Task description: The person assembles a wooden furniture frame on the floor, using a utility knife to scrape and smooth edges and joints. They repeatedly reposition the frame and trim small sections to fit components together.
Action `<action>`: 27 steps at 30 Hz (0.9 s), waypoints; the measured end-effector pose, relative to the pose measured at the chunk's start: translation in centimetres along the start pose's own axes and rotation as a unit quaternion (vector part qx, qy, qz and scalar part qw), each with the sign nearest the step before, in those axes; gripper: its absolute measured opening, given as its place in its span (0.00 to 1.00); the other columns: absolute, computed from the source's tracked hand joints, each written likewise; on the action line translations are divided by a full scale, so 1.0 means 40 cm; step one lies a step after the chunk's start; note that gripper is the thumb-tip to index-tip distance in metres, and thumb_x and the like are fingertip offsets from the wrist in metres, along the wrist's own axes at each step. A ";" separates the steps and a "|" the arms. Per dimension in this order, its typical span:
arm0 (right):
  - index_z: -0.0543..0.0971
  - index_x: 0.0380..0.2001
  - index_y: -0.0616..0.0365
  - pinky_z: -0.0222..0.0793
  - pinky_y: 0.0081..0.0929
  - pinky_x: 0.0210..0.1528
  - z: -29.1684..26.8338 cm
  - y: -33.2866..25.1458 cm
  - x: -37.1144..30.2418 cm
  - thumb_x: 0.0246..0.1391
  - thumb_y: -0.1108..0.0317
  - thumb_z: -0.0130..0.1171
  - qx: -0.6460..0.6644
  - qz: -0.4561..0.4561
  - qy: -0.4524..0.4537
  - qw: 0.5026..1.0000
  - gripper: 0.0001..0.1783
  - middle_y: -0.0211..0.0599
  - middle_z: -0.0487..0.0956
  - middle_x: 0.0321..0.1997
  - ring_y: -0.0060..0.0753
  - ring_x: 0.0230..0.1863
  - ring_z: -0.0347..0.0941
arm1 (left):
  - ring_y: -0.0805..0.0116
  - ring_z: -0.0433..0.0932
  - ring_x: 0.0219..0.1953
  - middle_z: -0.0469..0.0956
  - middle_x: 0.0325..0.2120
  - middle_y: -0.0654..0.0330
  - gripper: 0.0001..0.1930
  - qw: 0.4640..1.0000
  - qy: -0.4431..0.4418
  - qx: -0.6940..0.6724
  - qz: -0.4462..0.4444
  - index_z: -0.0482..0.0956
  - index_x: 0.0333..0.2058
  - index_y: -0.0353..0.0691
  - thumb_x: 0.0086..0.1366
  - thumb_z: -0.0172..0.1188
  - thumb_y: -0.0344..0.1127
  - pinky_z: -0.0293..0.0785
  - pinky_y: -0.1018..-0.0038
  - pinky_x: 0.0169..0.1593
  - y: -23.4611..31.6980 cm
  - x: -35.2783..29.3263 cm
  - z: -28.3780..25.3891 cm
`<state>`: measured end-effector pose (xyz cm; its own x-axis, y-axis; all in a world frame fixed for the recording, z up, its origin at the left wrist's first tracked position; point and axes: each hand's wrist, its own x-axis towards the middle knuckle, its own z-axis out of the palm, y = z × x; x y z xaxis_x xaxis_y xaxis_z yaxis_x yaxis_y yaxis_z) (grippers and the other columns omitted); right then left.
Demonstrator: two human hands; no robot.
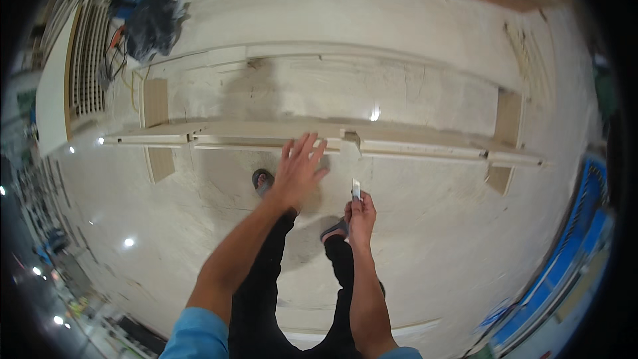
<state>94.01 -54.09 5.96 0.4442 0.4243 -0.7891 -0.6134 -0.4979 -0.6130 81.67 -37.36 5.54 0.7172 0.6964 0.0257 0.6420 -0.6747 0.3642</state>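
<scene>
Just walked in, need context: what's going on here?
A person stands at a long notched wooden beam laid across two wooden supports. Their right grip holds what looks like a utility knife, clear of the beam. The left grip is open, fingers at the beam's near edge; contact is unclear.

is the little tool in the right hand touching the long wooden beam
Apart. The head view shows a strip of floor between the upper tip of the small tool in the right hand and the beam.
</scene>
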 end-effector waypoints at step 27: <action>0.64 0.67 0.63 0.74 0.16 0.28 0.377 0.318 0.444 0.56 0.86 0.40 0.282 -0.293 0.199 0.892 0.33 0.32 0.77 0.33 0.19 0.33 0.73 | 0.51 0.80 0.31 0.80 0.33 0.49 0.27 0.971 -0.085 -0.032 0.222 0.76 0.49 0.36 0.50 0.68 0.39 0.75 0.64 0.36 -0.114 0.151 0.116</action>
<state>84.25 -41.50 -15.26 0.9241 0.1285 -0.3599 -0.3807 0.2282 -0.8961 84.33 -31.20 -0.29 0.9571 0.2869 0.0414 0.2456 -0.8785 0.4097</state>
